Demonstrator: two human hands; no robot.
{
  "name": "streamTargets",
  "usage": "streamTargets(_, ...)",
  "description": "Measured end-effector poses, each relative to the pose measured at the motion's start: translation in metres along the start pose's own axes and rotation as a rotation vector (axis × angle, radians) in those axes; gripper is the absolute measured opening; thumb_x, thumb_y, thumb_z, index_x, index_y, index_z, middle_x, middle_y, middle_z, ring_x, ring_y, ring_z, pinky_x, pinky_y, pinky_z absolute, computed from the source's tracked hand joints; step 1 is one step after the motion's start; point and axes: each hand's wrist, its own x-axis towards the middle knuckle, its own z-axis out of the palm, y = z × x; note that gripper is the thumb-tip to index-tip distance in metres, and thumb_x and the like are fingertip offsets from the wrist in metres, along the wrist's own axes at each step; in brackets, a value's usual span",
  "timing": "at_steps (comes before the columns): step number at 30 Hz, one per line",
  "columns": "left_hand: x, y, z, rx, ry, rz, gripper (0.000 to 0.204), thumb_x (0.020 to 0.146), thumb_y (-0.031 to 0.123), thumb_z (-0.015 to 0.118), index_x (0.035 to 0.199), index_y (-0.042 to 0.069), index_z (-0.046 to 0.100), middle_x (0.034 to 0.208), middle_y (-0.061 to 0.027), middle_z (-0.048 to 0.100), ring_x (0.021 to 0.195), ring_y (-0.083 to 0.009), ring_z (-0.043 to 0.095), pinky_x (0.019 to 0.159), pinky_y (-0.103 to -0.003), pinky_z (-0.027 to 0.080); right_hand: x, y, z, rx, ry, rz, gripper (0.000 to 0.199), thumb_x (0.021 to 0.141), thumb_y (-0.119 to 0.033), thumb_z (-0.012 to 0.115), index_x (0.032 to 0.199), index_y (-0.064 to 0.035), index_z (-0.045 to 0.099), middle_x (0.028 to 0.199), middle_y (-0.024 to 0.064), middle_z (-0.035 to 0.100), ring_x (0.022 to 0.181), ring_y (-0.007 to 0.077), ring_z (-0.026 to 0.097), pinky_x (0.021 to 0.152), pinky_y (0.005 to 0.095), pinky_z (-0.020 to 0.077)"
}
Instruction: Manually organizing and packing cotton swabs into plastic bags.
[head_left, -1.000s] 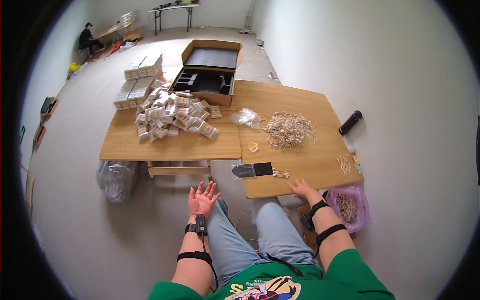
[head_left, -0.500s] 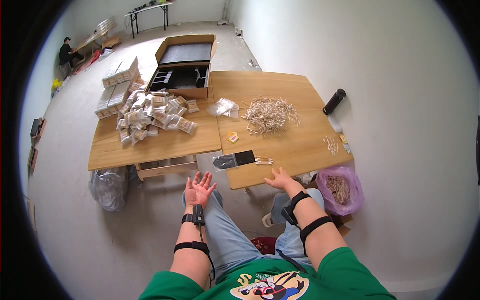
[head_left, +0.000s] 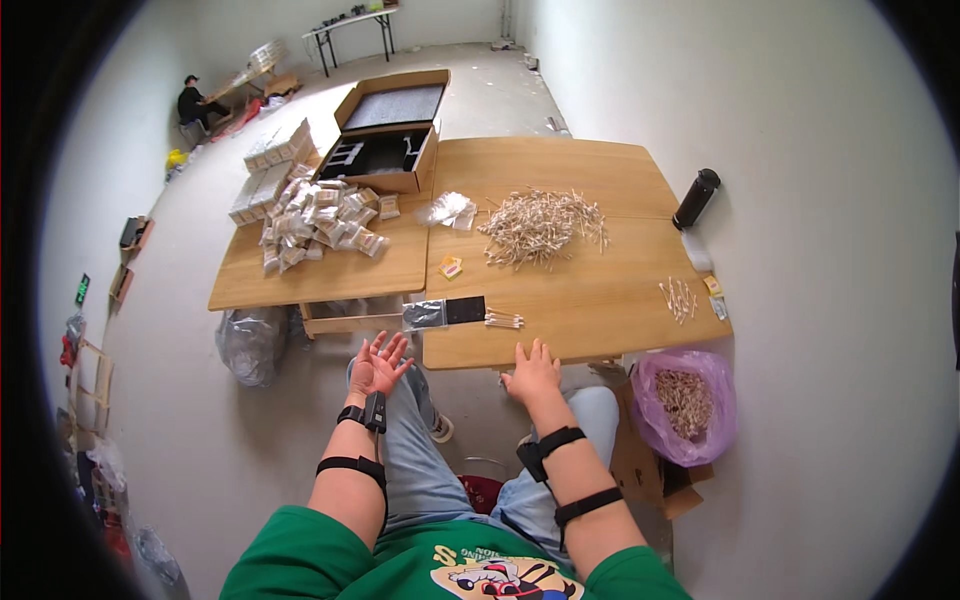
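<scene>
My left hand (head_left: 379, 366) is open, palm up and fingers spread, just off the table's near edge, holding nothing. Closest to it is a clear plastic bag (head_left: 424, 315), which sticks out past the edge of the wooden table. A flat black piece (head_left: 466, 310) lies at the bag's right end. Several cotton swabs (head_left: 504, 318) are lined up side by side against that piece. My right hand (head_left: 533, 372) is empty and open, back up, its fingertips over the table's front edge just right of those swabs.
A big heap of cotton swabs (head_left: 545, 228) covers the middle of the table (head_left: 600, 330). Packed bags (head_left: 320, 220) and an open box (head_left: 385, 155) sit left. A black bottle (head_left: 697, 198) stands at the right edge. Below hangs a purple bag (head_left: 650, 415) of swabs. Someone (head_left: 195, 102) sits far off.
My view has turned slightly right. My right hand has swung so its fingers point away from me instead of left. My left hand has barely moved.
</scene>
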Motion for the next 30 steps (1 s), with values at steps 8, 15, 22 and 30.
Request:
streamTargets(8, -0.026, -0.017, 0.02, 0.158, 0.085, 0.012, 0.043, 0.104, 0.048, 0.036, 0.131, 0.015, 0.044, 0.139, -0.0147, 0.051, 0.129, -0.0329, 0.051, 0.101, -0.062, 0.041, -0.004, 0.028, -0.007, 0.035, -0.075, -0.152, 0.077, 0.093, -0.046, 0.06, 0.155, -0.0142, 0.026, 0.163, 0.0149, 0.014, 0.15, 0.0289, 0.014, 0.117, 0.0558, 0.0196)
streamTargets(15, -0.066, -0.058, 0.068, 0.234, 0.118, 0.003, 0.042, 0.104, 0.046, 0.038, 0.13, 0.014, 0.046, 0.137, -0.0119, 0.053, 0.128, -0.0313, 0.051, 0.102, -0.057, 0.042, 0.001, 0.031, 0.001, -0.037, -0.055, -0.193, 0.08, 0.092, -0.047, 0.061, 0.154, -0.0108, 0.025, 0.163, 0.016, 0.014, 0.15, 0.0296, 0.014, 0.116, 0.0566, 0.0211)
streamTargets(22, -0.103, -0.079, 0.075, 0.198, 0.03, -0.012, 0.044, 0.105, 0.043, 0.039, 0.134, 0.011, 0.045, 0.136, -0.0125, 0.054, 0.128, -0.0294, 0.052, 0.105, -0.054, 0.043, 0.0, 0.024, -0.007, -0.089, -0.073, -0.173, 0.082, 0.09, -0.05, 0.063, 0.153, -0.0108, 0.028, 0.161, 0.0175, 0.018, 0.15, 0.0304, 0.017, 0.114, 0.0566, 0.0273)
streamTargets(30, -0.078, -0.093, 0.022, 0.104, 0.049, -0.118, 0.042, 0.106, 0.042, 0.036, 0.135, 0.013, 0.042, 0.138, -0.0124, 0.052, 0.13, -0.0294, 0.049, 0.107, -0.053, 0.038, 0.01, 0.026, 0.002, -0.084, -0.126, -0.163, 0.085, 0.09, -0.05, 0.062, 0.155, -0.0119, 0.023, 0.163, 0.0187, 0.01, 0.15, 0.0323, 0.013, 0.117, 0.0513, 0.0246)
